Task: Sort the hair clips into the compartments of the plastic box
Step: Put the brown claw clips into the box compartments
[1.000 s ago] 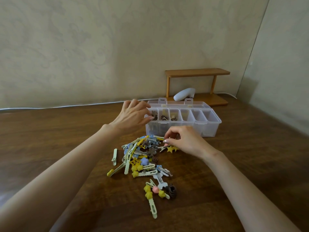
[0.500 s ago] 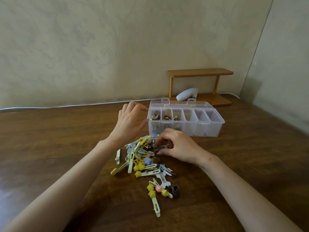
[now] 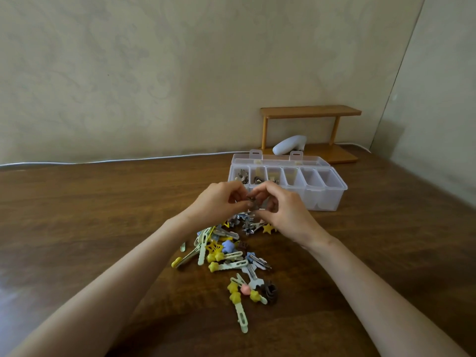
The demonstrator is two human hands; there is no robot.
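A clear plastic box (image 3: 332, 194) with several compartments stands open on the wooden table; its three left compartments hold small dark clips (image 3: 243, 175). In front of it lies a heap of hair clips (image 3: 226, 253) in yellow, pale green, blue, pink and brown. Above the far end of the heap, my left hand (image 3: 219, 202) and my right hand (image 3: 286, 210) meet, and both pinch a small dark grey clip (image 3: 251, 199) between their fingertips. The hands hide part of the box's front wall.
A small wooden shelf (image 3: 309, 112) stands behind the box against the wall, with a white rounded object (image 3: 288, 145) on its base. A white cable (image 3: 116, 160) runs along the table's far edge. A side wall rises on the right.
My left hand came back from the box's left end. My right hand lifted a dark clip out of the heap, and both hands now hold it together.
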